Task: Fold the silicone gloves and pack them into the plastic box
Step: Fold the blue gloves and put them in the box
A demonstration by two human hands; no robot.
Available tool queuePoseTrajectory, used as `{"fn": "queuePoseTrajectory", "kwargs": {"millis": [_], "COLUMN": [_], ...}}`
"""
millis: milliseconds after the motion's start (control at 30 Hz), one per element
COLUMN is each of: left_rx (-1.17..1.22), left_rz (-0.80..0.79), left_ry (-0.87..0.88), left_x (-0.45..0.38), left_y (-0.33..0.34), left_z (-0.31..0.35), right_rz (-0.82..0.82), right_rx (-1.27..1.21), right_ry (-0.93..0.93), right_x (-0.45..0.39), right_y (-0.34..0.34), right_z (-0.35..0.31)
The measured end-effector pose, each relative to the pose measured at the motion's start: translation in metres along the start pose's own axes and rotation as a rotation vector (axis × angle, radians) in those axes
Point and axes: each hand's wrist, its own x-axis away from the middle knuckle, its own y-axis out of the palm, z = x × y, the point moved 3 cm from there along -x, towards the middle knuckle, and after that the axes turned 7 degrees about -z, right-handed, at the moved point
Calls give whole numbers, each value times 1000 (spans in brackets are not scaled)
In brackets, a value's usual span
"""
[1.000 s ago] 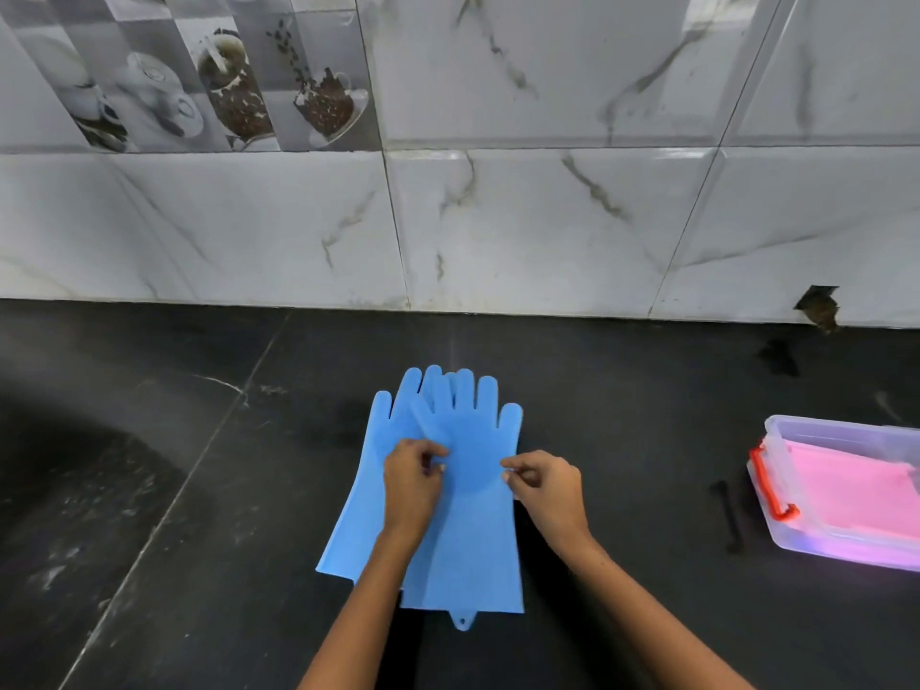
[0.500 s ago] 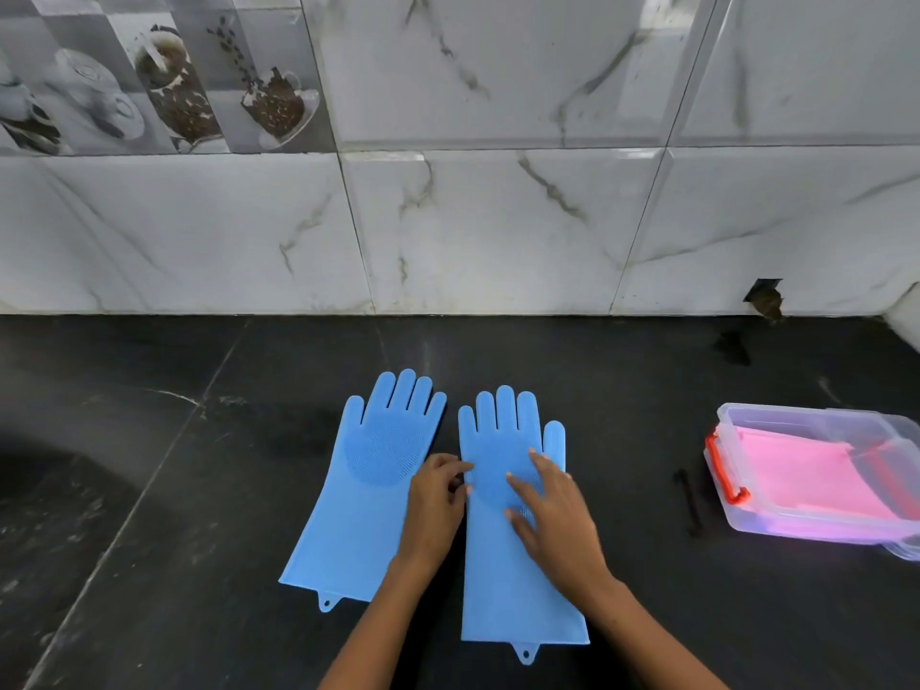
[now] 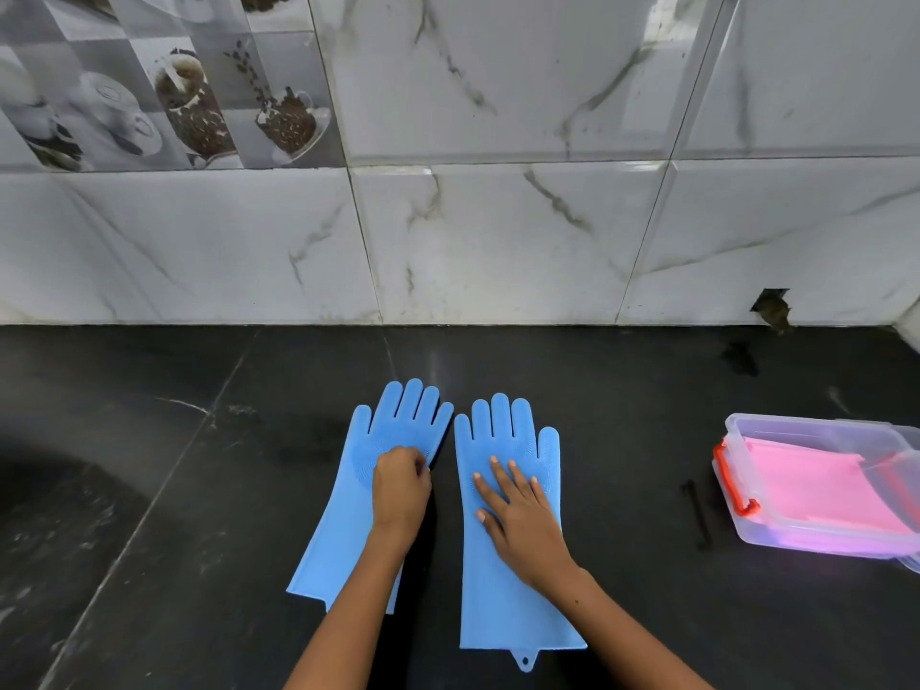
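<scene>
Two blue silicone gloves lie flat and side by side on the black counter, fingers toward the wall. My left hand [image 3: 401, 488] rests on the left glove [image 3: 348, 490], its fingers curled at the glove's right edge near the palm. My right hand [image 3: 517, 510] lies flat with fingers spread on the palm of the right glove [image 3: 503, 605]. At the right stands the clear plastic box [image 3: 776, 430] with a red latch [image 3: 737, 483]; pink folded material lies inside it.
A marble-tiled wall [image 3: 498, 241] rises behind the black counter [image 3: 199, 490]. A thin dark stick-like item [image 3: 697, 512] lies just left of the box. A small hole [image 3: 771, 308] shows in the wall at the right.
The gloves were stacked a second ago; they now lie apart side by side. My right hand has flattened on the right glove, and my left hand has shifted onto the left glove.
</scene>
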Motion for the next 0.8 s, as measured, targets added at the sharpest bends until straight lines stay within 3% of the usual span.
{"fn": "queuePoseTrajectory", "kwargs": {"millis": [100, 233, 367, 533, 700, 800], "left_rx": [60, 224, 390, 504, 359, 232], "left_rz": [29, 39, -33, -354, -36, -7], "left_ry": [32, 63, 110, 148, 121, 75], "left_x": [-1, 0, 7, 25, 35, 35], "left_y": [-13, -28, -7, 50, 45, 45], "left_z": [13, 47, 91, 114, 70, 47], "right_rz": [-11, 39, 159, 218, 222, 302], "right_rx": [-209, -679, -1000, -935, -711, -692], "right_ry": [5, 9, 135, 265, 345, 381], "right_x": [4, 20, 30, 39, 33, 24], "right_y": [-14, -42, -74, -90, -77, -77], "right_z": [-5, -9, 9, 53, 69, 76]}}
